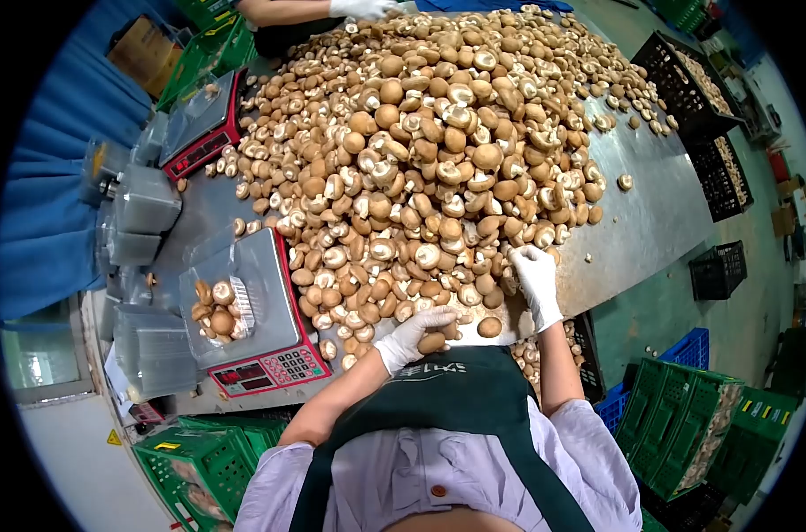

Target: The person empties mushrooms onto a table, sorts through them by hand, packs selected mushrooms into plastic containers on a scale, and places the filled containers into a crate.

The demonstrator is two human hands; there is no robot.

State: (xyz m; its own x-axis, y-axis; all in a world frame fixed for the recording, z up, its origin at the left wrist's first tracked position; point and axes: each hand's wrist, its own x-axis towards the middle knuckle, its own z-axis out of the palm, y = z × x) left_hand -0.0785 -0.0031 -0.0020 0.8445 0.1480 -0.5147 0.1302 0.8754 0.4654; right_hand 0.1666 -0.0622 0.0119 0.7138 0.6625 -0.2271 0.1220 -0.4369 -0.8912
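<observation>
Two gloves: the person's left hand (409, 340) curls around a brown mushroom (431, 342) by the near edge of the desk (647, 213). The right hand (536, 279) has its fingers at the low front of the big mushroom pile (421, 177), and it is hard to tell if it grips one.
Pile: it sits right in front of the person and covers most of the middle of the desk.
Picking: soft fingers seem best, since caps can bruise and stems can snap. Taking from the low front looks safer than tugging at the high middle, where mushrooms could roll down.
Loose mushroom (489, 327): it lies between the two hands, close to the edge. A bump might knock it off.
Near edge: the green apron (438, 390) is close to it, so elbows may need care.
Left side: a red scale (283, 368) holds a clear tray (246, 306) with mushrooms inside. The left arm should stay off it.
Right side: shiny metal shows beside the pile, giving more room to move.
</observation>
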